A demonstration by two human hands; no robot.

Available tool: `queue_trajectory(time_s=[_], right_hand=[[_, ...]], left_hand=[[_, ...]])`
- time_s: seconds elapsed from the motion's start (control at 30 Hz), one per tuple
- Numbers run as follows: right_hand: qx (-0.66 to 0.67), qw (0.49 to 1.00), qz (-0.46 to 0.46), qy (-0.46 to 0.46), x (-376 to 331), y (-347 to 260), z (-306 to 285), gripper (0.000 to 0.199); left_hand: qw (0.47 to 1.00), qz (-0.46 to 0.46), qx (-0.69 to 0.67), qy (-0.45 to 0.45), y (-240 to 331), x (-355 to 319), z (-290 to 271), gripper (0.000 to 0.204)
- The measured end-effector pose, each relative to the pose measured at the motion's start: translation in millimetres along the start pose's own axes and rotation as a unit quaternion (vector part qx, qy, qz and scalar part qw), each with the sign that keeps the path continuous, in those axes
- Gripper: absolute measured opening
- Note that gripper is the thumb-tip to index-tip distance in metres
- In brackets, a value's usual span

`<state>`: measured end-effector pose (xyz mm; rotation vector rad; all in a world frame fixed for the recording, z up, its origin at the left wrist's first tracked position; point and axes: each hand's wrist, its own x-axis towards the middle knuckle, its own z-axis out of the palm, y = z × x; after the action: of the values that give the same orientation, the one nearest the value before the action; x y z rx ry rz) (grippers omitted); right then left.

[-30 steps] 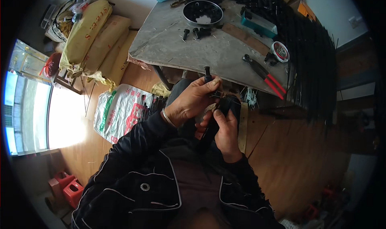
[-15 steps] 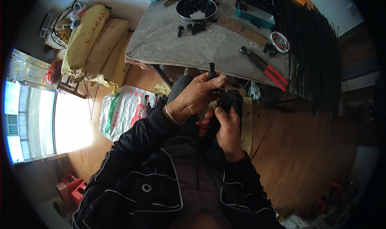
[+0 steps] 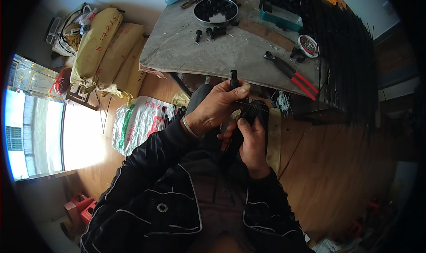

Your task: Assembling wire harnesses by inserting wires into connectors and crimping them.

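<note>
A: Hands status?
B: Left hand pinching small black plug between thumb and fingers. Right hand clamped around black rod bundle, just right of left.
A: Location?
B: Near edge of grey surface, over lap. Red-handled pliers on surface, far right.

A small home workshop: a worn grey bench strewn with red-handled pliers, a bowl of black parts and a tin of small hardware, with stuffed sacks stacked on the wooden floor.
</note>
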<state>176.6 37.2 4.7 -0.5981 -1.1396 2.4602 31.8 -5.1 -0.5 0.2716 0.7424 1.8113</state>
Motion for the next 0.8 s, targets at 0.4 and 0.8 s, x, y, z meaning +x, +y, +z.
queue_trajectory(time_s=[0.4, 0.8], right_hand=[[-0.008, 0.999, -0.031, 0.003, 3, 10, 1, 0.017], [-0.045, 0.997, -0.068, 0.004, 3, 4, -1, 0.017]], left_hand=[[0.999, 0.005, 0.012, 0.030, 3, -9, 4, 0.012], [0.973, 0.009, 0.215, 0.083, 25, -19, 23, 0.039]])
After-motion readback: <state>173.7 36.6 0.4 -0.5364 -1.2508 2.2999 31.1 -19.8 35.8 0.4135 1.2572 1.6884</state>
